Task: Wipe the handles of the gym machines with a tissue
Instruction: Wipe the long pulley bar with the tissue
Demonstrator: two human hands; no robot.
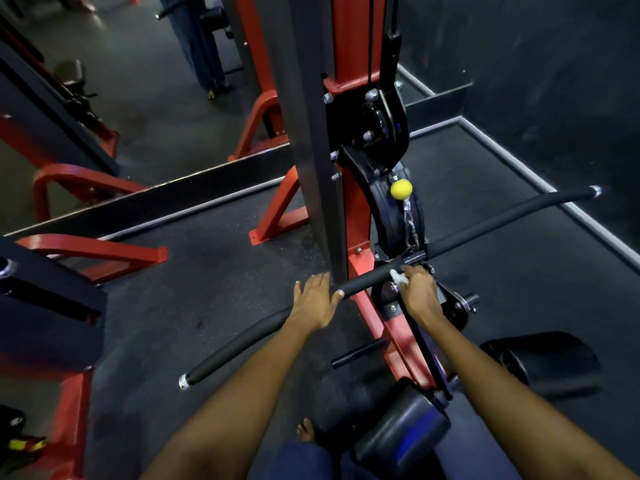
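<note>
A long black padded pull-down bar hangs on a chain from the red cable machine and runs from lower left to upper right. My left hand lies over the bar left of its middle, fingers straight and thumb hooked under it. My right hand grips a crumpled white tissue and presses it on the bar right beside the central clamp.
The red and grey machine upright stands just behind the bar, with a yellow ball stop on the cable. Black knee pads sit at lower right. A mirror lines the left wall. My bare foot stands on dark rubber floor.
</note>
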